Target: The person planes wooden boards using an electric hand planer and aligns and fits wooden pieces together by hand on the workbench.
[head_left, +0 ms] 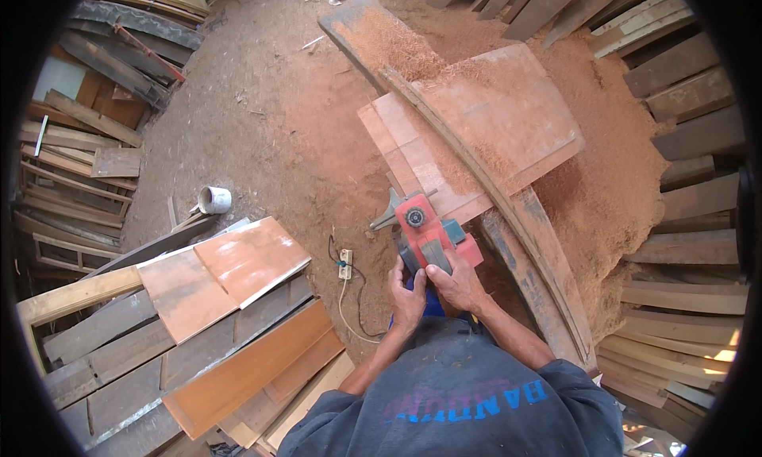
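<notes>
A red electric planer [413, 233] with a round black knob is in front of my body, beside the near edge of the workpiece panel. My right hand [458, 282] is closed around its near end. My left hand [407, 300] grips the near left side, with its thumb beside the right thumb; some fingers are hidden under the tool. Just beyond the planer lies a flat reddish wooden panel [516, 100], dusted with shavings. A long narrow wooden strip [476, 167] crosses over it. Thick planks [520, 286] lie underneath.
Reddish shavings [611, 187] are heaped to the right. A power socket block [345, 264] with cords lies on the ground to the left. Boards [190, 290] are stacked at lower left, near a white bucket [215, 200]. Timber [694, 187] lines the right side.
</notes>
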Available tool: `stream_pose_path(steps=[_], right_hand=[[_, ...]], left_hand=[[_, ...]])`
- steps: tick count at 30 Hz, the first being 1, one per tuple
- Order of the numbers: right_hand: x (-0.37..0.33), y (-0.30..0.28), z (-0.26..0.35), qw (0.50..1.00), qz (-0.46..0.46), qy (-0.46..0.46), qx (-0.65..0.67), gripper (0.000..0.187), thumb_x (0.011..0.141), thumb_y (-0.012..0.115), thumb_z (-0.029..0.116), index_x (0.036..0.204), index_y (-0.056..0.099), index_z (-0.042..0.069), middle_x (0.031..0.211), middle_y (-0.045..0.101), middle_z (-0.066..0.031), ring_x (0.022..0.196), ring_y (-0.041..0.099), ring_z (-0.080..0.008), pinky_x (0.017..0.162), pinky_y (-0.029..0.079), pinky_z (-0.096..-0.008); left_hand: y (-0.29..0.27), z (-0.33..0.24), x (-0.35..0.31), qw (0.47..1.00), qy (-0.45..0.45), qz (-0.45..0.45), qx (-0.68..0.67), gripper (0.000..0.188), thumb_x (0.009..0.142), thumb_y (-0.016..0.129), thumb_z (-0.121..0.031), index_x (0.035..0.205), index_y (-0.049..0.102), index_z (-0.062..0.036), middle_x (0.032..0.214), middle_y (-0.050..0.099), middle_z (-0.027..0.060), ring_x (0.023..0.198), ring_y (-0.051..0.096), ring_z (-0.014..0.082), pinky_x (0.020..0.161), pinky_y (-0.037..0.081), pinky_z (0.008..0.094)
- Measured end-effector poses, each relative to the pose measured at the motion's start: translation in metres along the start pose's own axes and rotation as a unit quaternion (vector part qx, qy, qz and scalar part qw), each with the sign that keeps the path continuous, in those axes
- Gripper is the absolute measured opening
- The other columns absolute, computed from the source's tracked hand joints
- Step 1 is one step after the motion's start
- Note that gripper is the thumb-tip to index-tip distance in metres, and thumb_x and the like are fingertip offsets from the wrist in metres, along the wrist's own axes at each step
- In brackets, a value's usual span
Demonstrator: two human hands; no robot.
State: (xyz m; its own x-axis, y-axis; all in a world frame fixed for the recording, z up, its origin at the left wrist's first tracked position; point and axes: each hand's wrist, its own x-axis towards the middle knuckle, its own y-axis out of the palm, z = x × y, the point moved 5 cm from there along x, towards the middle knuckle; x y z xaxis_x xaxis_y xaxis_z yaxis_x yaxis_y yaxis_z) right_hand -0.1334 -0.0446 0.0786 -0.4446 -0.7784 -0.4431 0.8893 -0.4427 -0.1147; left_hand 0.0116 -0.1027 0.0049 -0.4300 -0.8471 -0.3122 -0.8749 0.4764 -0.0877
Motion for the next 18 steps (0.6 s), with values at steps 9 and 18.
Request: stream_pose_path(steps=[9, 18], right_hand=[[0.125, 0.018, 0.050, 0.996, -0.010, -0.044, -0.073, 0.056, 0.093, 0.062, 0.048, 0.099, 0.065, -0.008, 0.084, 0.069, -0.0266, 0.080, 0.070, -0.0379, 0.075, 0.054, -0.0462], [0.305, 0.039, 0.136, 0.979, -0.025, -0.180, -0.088, 0.063, 0.094, 0.057, 0.055, 0.094, 0.066, -0.007, 0.082, 0.069, -0.0286, 0.083, 0.071, -0.0387, 0.078, 0.054, -0.0486]], left_hand=[[-0.016, -0.036, 0.126, 0.998, 0.033, -0.022, -0.054, 0.060, 0.103, 0.062, -0.028, 0.147, 0.045, 0.0093, 0.132, 0.060, 0.0173, 0.119, 0.061, 0.0228, 0.101, 0.049, 0.0351], [-0.040, -0.103, 0.305, 0.989, 0.145, -0.018, 0.002, 0.048, 0.109, 0.051, -0.034, 0.137, 0.056, 0.0041, 0.115, 0.067, 0.0084, 0.100, 0.064, 0.0145, 0.086, 0.052, 0.0315]])
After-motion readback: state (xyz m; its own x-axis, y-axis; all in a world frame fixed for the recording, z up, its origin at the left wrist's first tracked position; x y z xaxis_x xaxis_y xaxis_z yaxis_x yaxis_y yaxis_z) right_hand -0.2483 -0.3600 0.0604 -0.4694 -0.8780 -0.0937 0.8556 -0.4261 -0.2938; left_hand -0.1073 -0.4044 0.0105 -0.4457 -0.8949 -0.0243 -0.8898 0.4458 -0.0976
